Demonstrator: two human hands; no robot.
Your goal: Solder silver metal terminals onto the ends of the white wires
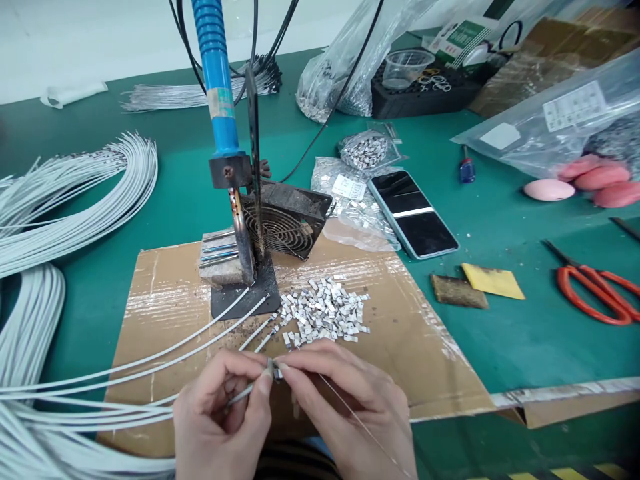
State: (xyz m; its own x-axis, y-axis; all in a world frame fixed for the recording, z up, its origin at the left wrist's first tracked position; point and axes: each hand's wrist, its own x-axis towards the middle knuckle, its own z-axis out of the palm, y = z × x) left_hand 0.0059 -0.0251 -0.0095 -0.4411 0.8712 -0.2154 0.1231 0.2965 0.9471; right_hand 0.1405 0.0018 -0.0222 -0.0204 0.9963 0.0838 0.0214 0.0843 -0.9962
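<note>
Near the front edge of the cardboard sheet [425, 360], my two hands meet at the fingertips. My left hand [220, 413] pinches the end of a white cable [240, 395]. In the thumb and forefinger of my right hand [350, 407] is a small metal tab [279, 374], held against that cable end. A thin wire [360, 421], perhaps solder, trails down across my right hand. Just beyond my fingers lies a heap of similar metal tabs [325, 313]. Several white cables have their ends lying under a blue-handled soldering iron [223, 127], mounted tip down.
A small black fan [285, 220] leans behind the iron. Bundles of white cable [135, 180] fill the left side. A phone [414, 213], a yellow sponge [494, 281], a brown sponge [459, 292] and red-handled scissors [595, 290] lie to the right. Plastic bags [545, 127] stand behind.
</note>
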